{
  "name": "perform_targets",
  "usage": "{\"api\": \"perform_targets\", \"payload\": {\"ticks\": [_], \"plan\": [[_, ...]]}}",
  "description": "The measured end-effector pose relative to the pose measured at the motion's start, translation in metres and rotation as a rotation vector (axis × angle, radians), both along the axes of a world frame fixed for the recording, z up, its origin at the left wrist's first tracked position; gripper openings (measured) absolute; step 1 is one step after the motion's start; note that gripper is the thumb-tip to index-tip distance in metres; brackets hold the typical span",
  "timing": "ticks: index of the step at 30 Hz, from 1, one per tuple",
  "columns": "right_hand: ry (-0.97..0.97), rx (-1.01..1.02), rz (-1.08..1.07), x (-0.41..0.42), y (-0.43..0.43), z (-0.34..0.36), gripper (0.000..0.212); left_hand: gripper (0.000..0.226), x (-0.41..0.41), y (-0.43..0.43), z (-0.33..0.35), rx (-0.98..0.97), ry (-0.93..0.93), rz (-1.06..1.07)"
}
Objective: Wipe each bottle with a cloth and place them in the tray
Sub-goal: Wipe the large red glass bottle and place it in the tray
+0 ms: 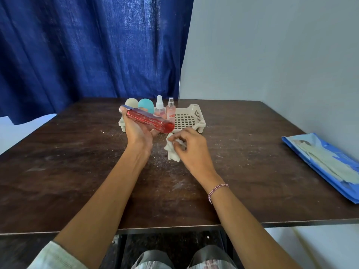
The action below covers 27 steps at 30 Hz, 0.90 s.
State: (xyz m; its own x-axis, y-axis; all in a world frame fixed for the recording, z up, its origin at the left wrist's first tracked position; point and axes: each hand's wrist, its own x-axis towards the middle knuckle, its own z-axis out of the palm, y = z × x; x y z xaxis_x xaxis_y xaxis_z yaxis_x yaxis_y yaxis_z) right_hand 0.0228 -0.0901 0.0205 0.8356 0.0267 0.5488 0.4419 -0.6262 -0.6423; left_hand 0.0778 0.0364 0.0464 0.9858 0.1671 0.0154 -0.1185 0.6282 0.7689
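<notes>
Red-tinted clear bottle [150, 121] in left hand [138, 133], lifted off table [77, 162], lying nearly flat. Cap end up and to the left, base end to the right, in front of the tray. Left fingers and thumb curled round the bottle from below, along its cap-side half.

Right hand [191, 148] just right of it and lower, fingertips pinching white cloth [172, 152]. Cloth crumpled, hanging down toward the tabletop. Near the bottle's base; touching or not, cannot tell.

Cream slotted tray [196, 118] at far middle of table, behind both hands. Upright in a row at its left and back: cream dome cap [131, 103], teal dome cap [145, 105], clear spray bottle [159, 107] with pink liquid, pink spray bottle [171, 110] with silver top and red lettering. Lower parts of the two dome-capped items hidden behind the held bottle.

Dark wood tabletop, scuffed, pale specks around the cloth. Blue packet [326, 164] with pale contents at right edge, well apart from tray. Blue curtain [87, 45] behind at left, grey wall [272, 45] at right. Red-and-white thread band [216, 189] on right wrist.
</notes>
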Motion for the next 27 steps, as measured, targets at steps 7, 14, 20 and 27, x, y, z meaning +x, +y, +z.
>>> {"api": "perform_targets", "payload": {"ticks": [7, 14, 20, 27], "plan": [[0.088, -0.140, 0.111, -0.004, 0.001, -0.003, 0.016, 0.061, 0.001, 0.000, 0.001, 0.210, -0.021, 0.119], [0.113, -0.355, 0.100, -0.009, 0.000, -0.002, 0.016, 0.049, 0.000, -0.003, -0.004, 0.470, -0.129, 0.238], [-0.013, -0.245, -0.059, -0.006, -0.005, -0.001, 0.031, 0.038, -0.008, -0.008, -0.003, 0.577, -0.222, 0.305], [-0.249, -0.071, -0.122, 0.001, -0.001, 0.001, 0.031, 0.034, -0.005, -0.011, -0.007, 0.674, -0.260, 0.348]]}}
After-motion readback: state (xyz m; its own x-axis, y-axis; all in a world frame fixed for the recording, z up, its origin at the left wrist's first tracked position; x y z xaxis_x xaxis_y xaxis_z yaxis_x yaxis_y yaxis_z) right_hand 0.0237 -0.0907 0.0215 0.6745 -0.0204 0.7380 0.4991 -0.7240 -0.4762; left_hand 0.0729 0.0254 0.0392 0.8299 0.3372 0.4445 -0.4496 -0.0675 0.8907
